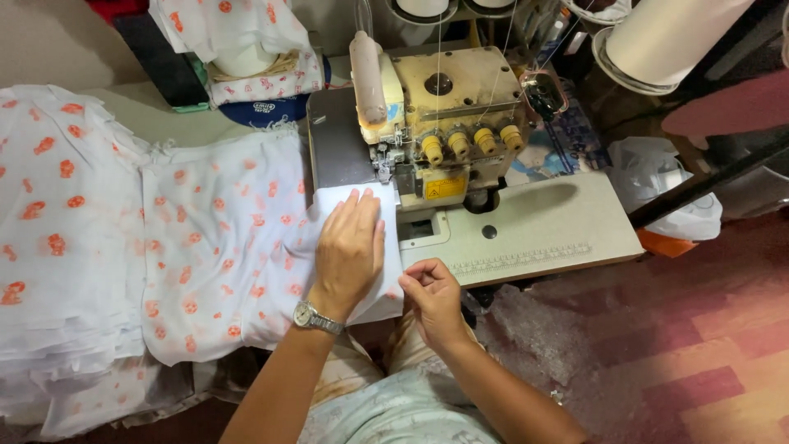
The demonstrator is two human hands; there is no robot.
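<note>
My left hand (349,247), with a metal watch on the wrist, lies flat with fingers together on a white cloth piece printed with orange figures (214,247), pressing it down just in front of the needle area of a worn cream overlock sewing machine (444,115). At the cloth's near right edge, my right hand (431,296) pinches the fabric between thumb and fingers. The cloth runs under the left hand toward the machine's presser foot (385,164).
A thick stack of the same printed cloth (57,230) covers the table's left side. More folded cloth (246,49) sits behind. Thread cones (666,33) stand at the back right. A plastic bag (657,185) lies right of the table (559,230). Red tiled floor (699,345) lies right.
</note>
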